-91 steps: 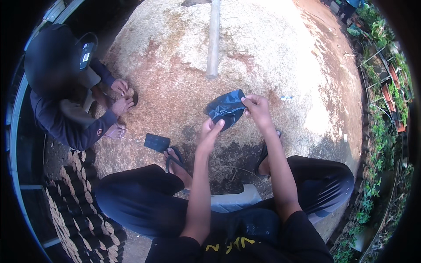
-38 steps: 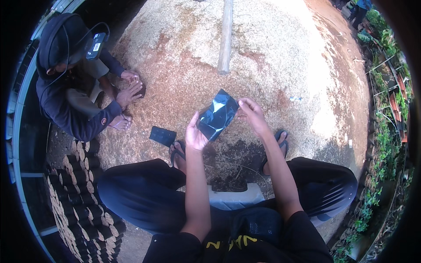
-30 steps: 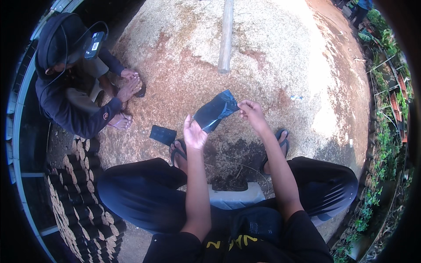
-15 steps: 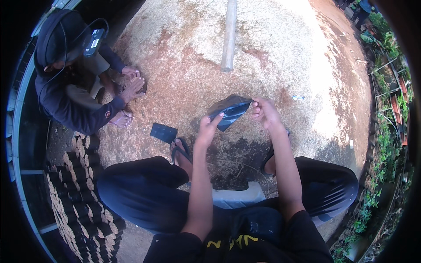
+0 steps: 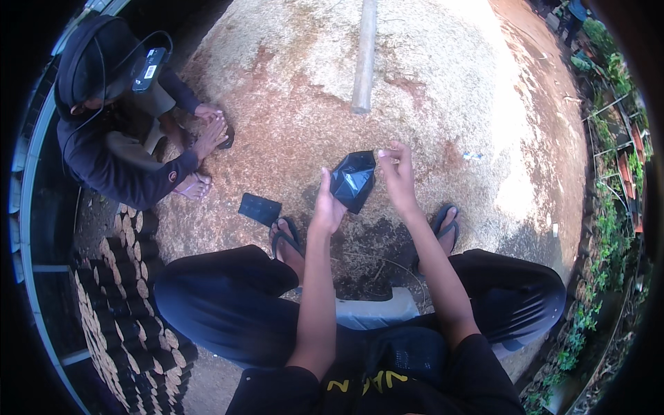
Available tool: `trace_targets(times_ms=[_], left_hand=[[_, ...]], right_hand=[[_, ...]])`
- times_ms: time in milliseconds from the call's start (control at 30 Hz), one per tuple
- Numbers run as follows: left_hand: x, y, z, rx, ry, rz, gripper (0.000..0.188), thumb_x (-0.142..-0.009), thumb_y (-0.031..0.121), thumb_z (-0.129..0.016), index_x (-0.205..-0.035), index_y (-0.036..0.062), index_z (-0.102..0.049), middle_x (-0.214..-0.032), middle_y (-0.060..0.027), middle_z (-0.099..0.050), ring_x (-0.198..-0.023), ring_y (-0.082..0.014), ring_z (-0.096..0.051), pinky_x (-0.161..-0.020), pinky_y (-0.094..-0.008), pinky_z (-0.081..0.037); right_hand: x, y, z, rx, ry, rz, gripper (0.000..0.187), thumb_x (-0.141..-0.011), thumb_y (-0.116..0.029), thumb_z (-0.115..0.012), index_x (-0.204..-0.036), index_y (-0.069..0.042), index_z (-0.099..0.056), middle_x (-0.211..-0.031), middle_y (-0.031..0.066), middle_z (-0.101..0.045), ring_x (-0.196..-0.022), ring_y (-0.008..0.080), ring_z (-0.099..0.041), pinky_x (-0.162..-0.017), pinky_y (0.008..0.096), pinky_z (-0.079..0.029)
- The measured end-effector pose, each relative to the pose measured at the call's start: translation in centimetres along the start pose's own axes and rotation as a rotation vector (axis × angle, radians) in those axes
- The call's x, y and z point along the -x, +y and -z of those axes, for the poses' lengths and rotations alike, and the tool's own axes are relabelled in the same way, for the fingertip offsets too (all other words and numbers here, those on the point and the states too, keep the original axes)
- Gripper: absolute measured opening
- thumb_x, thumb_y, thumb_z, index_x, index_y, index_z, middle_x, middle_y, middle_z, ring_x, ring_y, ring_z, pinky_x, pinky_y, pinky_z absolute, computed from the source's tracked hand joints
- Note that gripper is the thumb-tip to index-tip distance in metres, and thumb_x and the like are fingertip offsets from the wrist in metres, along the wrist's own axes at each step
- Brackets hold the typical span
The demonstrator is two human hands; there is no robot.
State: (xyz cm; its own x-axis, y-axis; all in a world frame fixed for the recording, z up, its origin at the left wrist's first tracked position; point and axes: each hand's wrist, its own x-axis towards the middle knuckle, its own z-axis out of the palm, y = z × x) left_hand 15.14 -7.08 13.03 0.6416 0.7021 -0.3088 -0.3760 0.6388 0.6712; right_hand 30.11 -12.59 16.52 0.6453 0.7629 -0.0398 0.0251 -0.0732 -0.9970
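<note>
A small black plastic bag (image 5: 353, 181), creased and shiny, is held up in front of me between my hands. My left hand (image 5: 328, 205) supports it from the left and below, thumb up along its side and the other fingers partly hidden behind it. At its upper right corner my right hand (image 5: 399, 176) has thumb and fingertips drawn together against the edge. Flat on the ground, left of my sandalled foot, lies a stack of similar black bags (image 5: 260, 209).
To the left a person (image 5: 124, 145) in dark clothes squats, hands (image 5: 211, 133) around a small dark thing. Rows of filled black bags (image 5: 135, 311) stand at lower left. A long pole (image 5: 362, 66) lies ahead on the ground. Greenery (image 5: 609, 242) lines the right side.
The bag has turned from lying stretched sideways to a more upright, compact shape over my left palm. My right hand has moved left and slightly closer to my left hand.
</note>
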Motion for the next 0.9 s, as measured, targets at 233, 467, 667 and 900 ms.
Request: trace_targets(times_ms=[233, 467, 667, 900], left_hand=[[0.2, 0.5, 2.3, 0.234, 0.011, 0.018, 0.102, -0.088, 0.085, -0.027, -0.151, 0.0048, -0.029, -0.146, -0.0198, -0.041, -0.133, -0.0406, -0.042, -0.103, -0.0576, -0.042], [0.1, -0.5, 4.9, 0.390, -0.113, 0.156, 0.106, -0.087, 0.085, -0.032, -0.152, 0.0010, -0.025, -0.150, -0.0230, -0.036, -0.138, -0.0431, -0.036, -0.104, -0.0583, -0.042], [0.0, -0.5, 2.4, -0.368, -0.090, 0.333, 0.099, -0.093, 0.069, -0.050, -0.153, -0.0041, -0.021, -0.156, -0.0257, -0.031, -0.144, -0.0354, -0.033, -0.108, -0.0521, -0.040], [1.0, 2.2, 2.4, -0.991, -0.032, 0.364, 0.071, -0.099, 0.051, -0.052, -0.142, -0.0058, -0.044, -0.139, -0.0243, -0.053, -0.127, -0.0313, -0.056, -0.101, -0.0382, -0.047]], right_hand=[[3.6, 2.4, -2.5, 0.890, -0.345, 0.567, 0.066, -0.083, -0.023, -0.069, -0.142, -0.010, -0.042, -0.136, 0.0155, -0.048, -0.121, 0.0355, -0.051, -0.102, 0.0504, -0.039], [3.7, 6.6, -3.9, 1.078, -0.205, 0.344, 0.020, -0.086, -0.026, -0.065, -0.099, -0.012, -0.066, -0.104, 0.0114, -0.068, -0.098, 0.0309, -0.066, -0.086, 0.0500, -0.049], [0.7, 6.5, -3.3, 0.986, -0.155, 0.231, 0.023, -0.093, -0.028, -0.059, -0.088, -0.006, -0.066, -0.082, 0.0180, -0.069, -0.078, 0.0401, -0.068, -0.070, 0.0521, -0.052], [-2.3, 6.0, -3.4, 0.923, -0.148, 0.092, 0.030, -0.095, -0.031, -0.058, -0.087, -0.003, -0.065, -0.079, 0.0232, -0.066, -0.080, 0.0440, -0.066, -0.071, 0.0525, -0.051]])
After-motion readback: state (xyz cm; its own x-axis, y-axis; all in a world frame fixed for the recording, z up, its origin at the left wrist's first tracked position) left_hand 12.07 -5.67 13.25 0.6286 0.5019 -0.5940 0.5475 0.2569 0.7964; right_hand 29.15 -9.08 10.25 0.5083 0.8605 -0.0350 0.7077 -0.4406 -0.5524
